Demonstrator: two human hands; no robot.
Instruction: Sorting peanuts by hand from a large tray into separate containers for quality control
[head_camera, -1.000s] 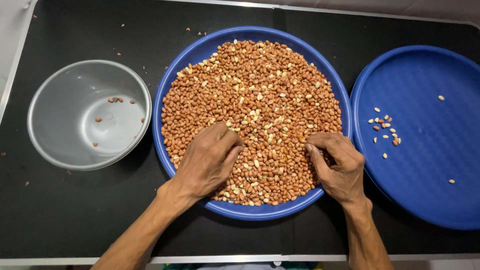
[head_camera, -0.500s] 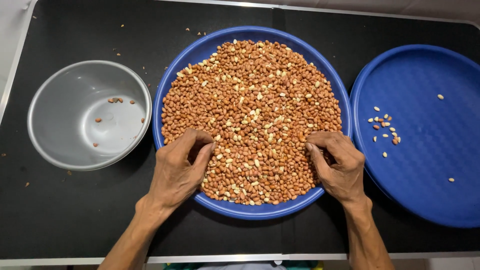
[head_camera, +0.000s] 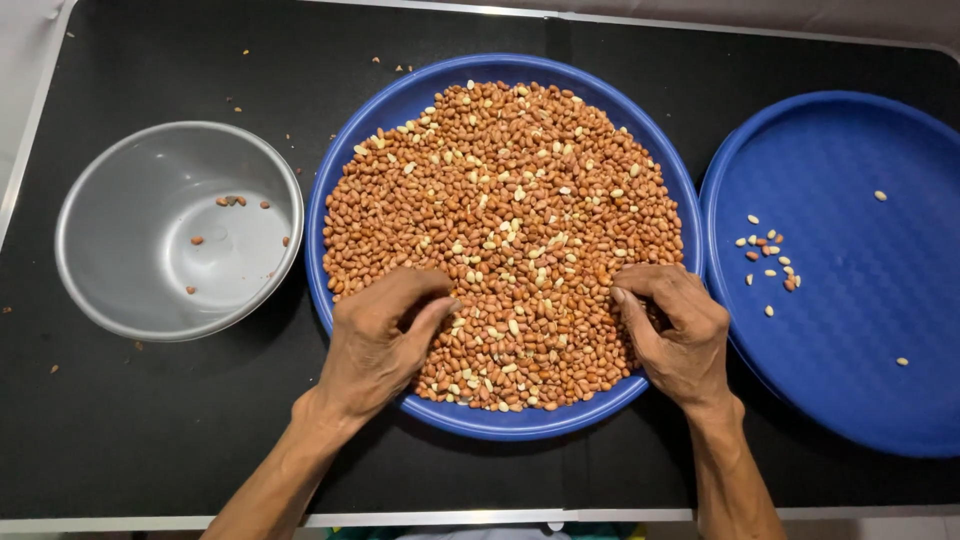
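A round blue tray in the middle of the black table is heaped with red-brown peanuts, some pale and skinless. My left hand rests on the tray's near-left part, fingers curled into the peanuts, thumb toward the centre. On the near-right part lies my right hand, its fingers bent down among the peanuts. Whether either hand pinches any nuts is hidden by the fingers.
A grey metal bowl with a few peanuts stands at the left. A second blue tray at the right holds several scattered peanuts. Crumbs and stray nuts dot the black table; its pale edge runs along the front.
My left hand has slid leftward and nearer across the peanuts and curled its fingers. My right hand has stayed almost where it was.
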